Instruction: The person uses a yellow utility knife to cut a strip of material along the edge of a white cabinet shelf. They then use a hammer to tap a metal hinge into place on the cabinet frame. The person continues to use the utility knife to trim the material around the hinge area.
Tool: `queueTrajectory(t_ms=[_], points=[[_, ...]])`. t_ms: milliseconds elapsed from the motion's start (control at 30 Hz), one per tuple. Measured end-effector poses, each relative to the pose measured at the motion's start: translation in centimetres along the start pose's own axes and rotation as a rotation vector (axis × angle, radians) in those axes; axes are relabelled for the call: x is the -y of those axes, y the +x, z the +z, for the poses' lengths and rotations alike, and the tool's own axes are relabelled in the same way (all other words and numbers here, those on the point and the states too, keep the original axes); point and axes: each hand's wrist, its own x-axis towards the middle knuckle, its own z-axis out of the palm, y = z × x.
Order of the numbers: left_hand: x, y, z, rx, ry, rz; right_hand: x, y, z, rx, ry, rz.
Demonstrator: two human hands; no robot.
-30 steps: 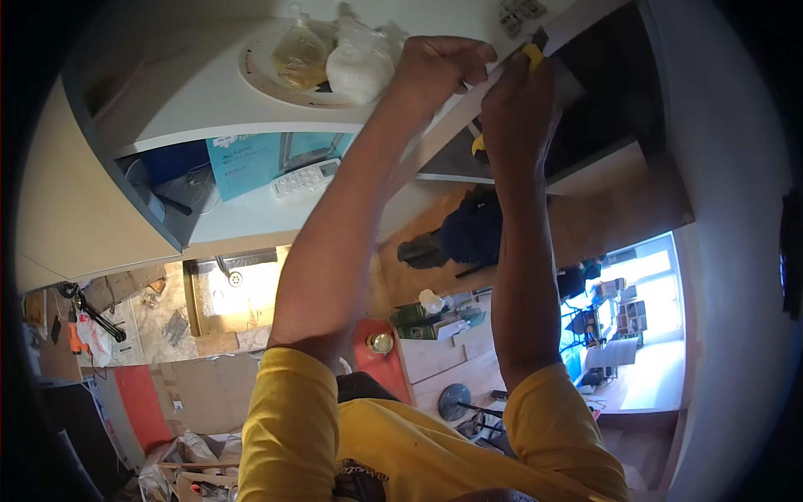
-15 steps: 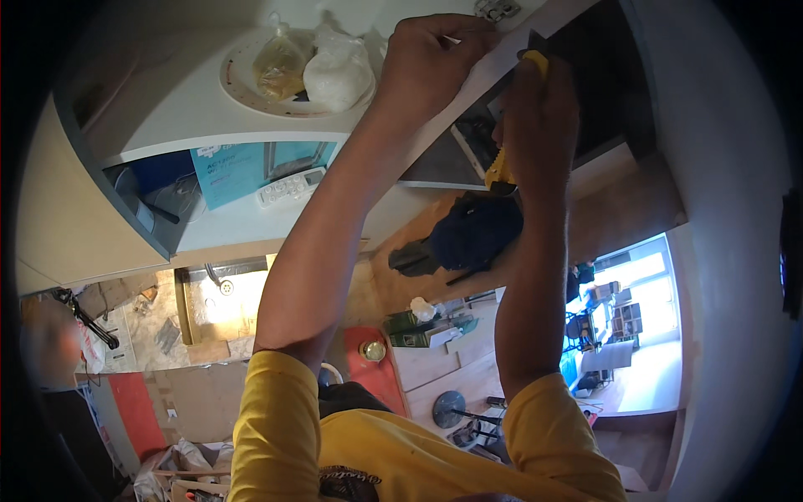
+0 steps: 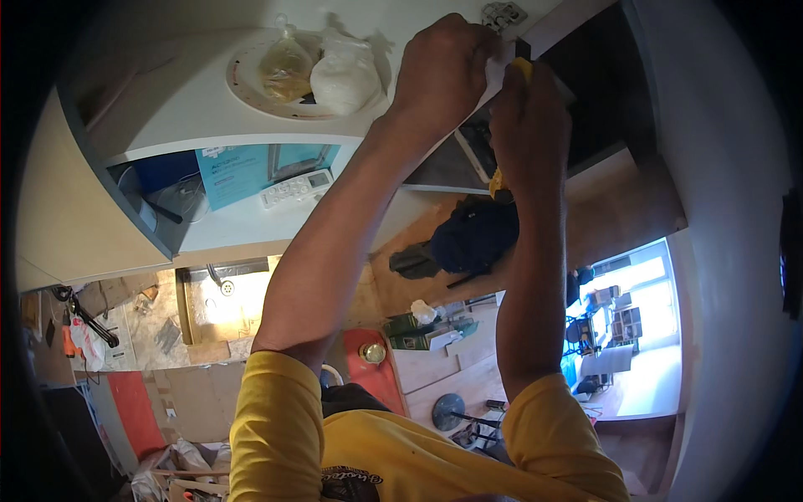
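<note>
Up at the edge of the white cabinet (image 3: 548, 29), my left hand (image 3: 443, 71) is closed, fingertips bent down against the pale edge. Whatever those fingers pinch is hidden. Just right of it, my right hand (image 3: 531, 125) is wrapped around a yellow utility knife (image 3: 524, 69). The knife's dark blade (image 3: 523, 48) sticks out past the fist, close to the left fingertips and in front of the pale edge. Below the fist shows the knife's rear end. A metal hinge (image 3: 503, 14) sits on the cabinet just beyond both hands.
Left of my hands, a plate (image 3: 242, 79) holds two tied plastic bags. Below it, a shelf holds a blue box (image 3: 238, 176) and a white remote control (image 3: 297, 190). A dark opening (image 3: 606, 75) lies right of the knife. A dark blue bag (image 3: 477, 234) sits below, near my right forearm.
My left hand has shifted slightly right and its fingers have curled down. My right hand with the knife has moved a little left, bringing the blade nearer the left fingertips.
</note>
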Motion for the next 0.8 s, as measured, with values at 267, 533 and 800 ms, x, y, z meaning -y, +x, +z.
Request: queueTrajectory(t_ms=[267, 533, 800], points=[[0.0, 0.4, -0.5, 0.016, 0.009, 0.01, 0.0, 0.1, 1.3, -0.063, -0.049, -0.004], [0.2, 0.6, -0.8, 0.089, -0.114, -0.05, -0.6, 0.4, 2.1, -0.076, 0.023, -0.022], [0.5, -0.2, -0.1, -0.006, -0.112, -0.027, -0.4, 1.1, 2.1, -0.073, 0.017, 0.003]])
